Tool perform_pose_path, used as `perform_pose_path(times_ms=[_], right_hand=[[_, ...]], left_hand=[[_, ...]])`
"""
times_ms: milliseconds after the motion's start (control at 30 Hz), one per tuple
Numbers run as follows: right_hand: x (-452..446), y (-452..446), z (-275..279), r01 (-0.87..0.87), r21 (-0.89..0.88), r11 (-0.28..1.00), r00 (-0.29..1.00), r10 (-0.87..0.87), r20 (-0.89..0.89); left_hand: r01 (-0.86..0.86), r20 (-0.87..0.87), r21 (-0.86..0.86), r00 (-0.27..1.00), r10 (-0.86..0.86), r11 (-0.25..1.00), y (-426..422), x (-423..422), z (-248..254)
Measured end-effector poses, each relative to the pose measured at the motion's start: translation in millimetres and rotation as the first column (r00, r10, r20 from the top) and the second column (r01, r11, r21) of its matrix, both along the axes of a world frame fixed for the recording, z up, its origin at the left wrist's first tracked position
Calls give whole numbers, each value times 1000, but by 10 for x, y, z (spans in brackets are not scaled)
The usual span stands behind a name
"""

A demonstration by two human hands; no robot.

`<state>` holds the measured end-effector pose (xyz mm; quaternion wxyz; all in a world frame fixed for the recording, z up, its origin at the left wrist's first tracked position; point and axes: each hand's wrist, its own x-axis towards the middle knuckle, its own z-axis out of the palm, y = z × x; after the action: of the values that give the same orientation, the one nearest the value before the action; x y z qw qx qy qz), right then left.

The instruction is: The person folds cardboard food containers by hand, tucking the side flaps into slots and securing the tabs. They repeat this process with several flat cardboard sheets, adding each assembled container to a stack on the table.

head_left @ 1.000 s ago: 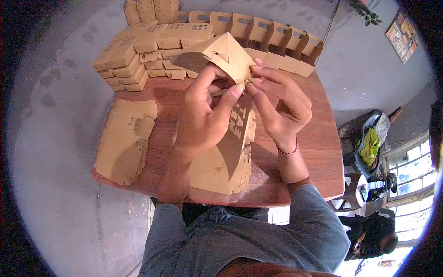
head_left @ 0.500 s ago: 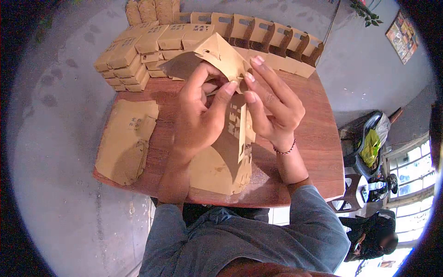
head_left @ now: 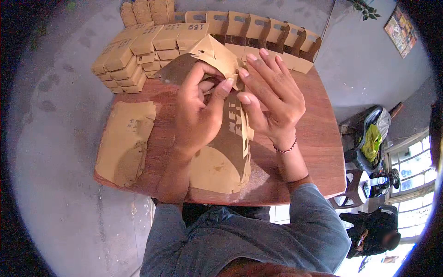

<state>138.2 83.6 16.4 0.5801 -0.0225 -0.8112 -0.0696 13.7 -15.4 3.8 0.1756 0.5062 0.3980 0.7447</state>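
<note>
A partly folded brown cardboard box [head_left: 214, 53] is held up above the table, tilted, with slots and tabs at its corner. My left hand [head_left: 203, 111] grips its edge, thumb in front and fingers behind. Beside the same corner, my right hand [head_left: 274, 99] has its fingers spread, the index fingertip at the tab and the thumb lower down. Flat printed cardboard sheets [head_left: 217, 171] lie beneath my hands at the table's front edge. Another pile of flat cardboard [head_left: 124, 138] is at the left.
Closed printed boxes [head_left: 122, 55] are stacked at the back left of the wooden table [head_left: 318, 138]. A row of open boxes with handle holes [head_left: 256, 32] runs along the back. A person in dark clothes [head_left: 374, 226] is at the lower right, near a stool [head_left: 353, 189].
My right hand has opened from a pinch at the box corner, its fingers now spread beside it. The held box and my left hand have shifted slightly left.
</note>
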Motion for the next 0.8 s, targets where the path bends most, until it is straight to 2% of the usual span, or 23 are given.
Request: perform_pose_path(times_ms=[67,200,433,533,600,700,800], right_hand=[[16,10,3,2,-14,1000,1000,-2,4],[13,12,-6,17,-43,999,1000,-17,6],[67,-5,48,30,-42,999,998,-27,62],[13,80,-5,-9,-116,993,1000,11,17],[18,130,-6,-131,-286,949,990,139,7],[9,161,-7,-210,-307,928,977,214,-19],[14,131,7,-211,-306,928,977,211,-34]], left_hand=[[38,37,-61,999,-36,997,-11,10,8],[43,47,-33,998,-41,999,28,20,-13],[-34,-1,-20,999,34,999,60,27,-37],[-71,-64,-40,996,69,997,57,14,-49],[-80,-94,-74,993,73,994,41,28,-30],[-87,-73,-103,994,79,991,7,88,28],[-66,-62,-95,996,60,993,10,90,17]])
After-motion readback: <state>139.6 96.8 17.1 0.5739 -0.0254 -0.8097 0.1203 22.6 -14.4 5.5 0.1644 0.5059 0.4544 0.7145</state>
